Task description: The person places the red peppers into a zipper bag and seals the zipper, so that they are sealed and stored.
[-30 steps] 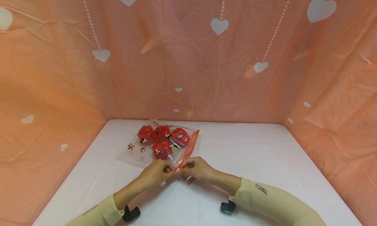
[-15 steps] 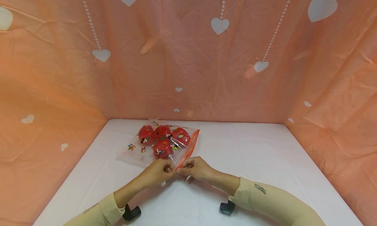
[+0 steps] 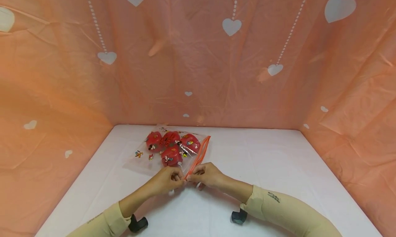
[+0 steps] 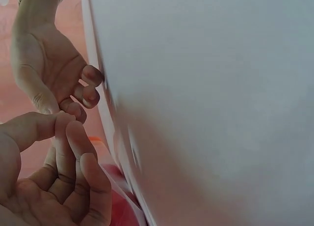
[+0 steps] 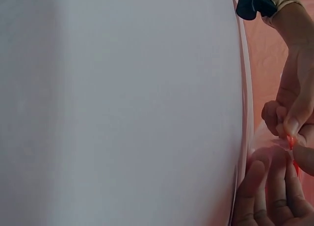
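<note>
A clear zip bag [image 3: 140, 164] with cartoon prints lies flat at the table's back left. Through its film I see several red, rounded, lobed things [image 3: 172, 156], whose kind I cannot tell. Its orange-red zip edge [image 3: 202, 150] runs down towards both hands. My left hand [image 3: 165, 180] pinches the near corner of that edge between thumb and finger. Close beside it, my right hand [image 3: 209, 175] pinches the same zip end. In the right wrist view a bit of red zip [image 5: 291, 141] shows between the fingertips. The exact pinch point is mostly hidden by the fingers.
The bag rests on a white-covered table [image 3: 253, 154]. Peach curtains [image 3: 210, 65] with white hearts stand behind and at both sides. A dark wrist mount [image 3: 138, 224] sits under the left sleeve, another mount [image 3: 239, 217] under the right.
Both hands stay at the zip's near corner with barely any movement. A small white bit seen at the right fingertips one second ago is now covered. The bag lies as before.
</note>
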Demonstrator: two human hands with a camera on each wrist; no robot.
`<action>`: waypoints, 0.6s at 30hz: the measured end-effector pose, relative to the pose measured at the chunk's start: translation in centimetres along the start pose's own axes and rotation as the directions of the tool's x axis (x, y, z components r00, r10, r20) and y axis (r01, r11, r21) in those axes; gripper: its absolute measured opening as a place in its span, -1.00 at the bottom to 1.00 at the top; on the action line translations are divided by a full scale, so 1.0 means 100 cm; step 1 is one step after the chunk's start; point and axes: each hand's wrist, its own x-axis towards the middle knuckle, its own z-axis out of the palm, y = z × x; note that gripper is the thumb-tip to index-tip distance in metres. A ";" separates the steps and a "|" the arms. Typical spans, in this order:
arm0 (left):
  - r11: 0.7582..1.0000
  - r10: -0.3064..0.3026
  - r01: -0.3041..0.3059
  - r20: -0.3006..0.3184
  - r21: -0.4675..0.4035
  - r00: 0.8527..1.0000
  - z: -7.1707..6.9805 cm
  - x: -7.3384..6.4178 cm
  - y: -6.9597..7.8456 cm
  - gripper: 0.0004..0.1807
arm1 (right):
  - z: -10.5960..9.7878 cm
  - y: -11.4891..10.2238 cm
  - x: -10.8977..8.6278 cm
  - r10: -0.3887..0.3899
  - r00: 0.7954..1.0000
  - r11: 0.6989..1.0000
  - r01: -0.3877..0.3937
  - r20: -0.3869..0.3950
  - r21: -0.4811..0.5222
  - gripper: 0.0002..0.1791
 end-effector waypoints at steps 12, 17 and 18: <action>1.000 0.000 0.000 0.015 -0.007 1.000 0.000 -0.001 -0.001 -0.91 | -0.012 0.004 0.010 -0.047 0.998 0.998 0.044 -0.046 -0.054 -0.83; 1.000 -0.016 0.016 0.009 -0.014 1.000 0.001 -0.001 -0.001 -0.88 | -0.017 0.005 0.015 -0.067 0.995 0.995 0.062 -0.072 -0.079 -0.85; 1.000 -0.019 0.019 0.009 -0.017 1.000 0.001 -0.001 -0.001 -0.88 | -0.017 0.005 0.015 -0.068 0.995 0.995 0.061 -0.078 -0.085 -0.85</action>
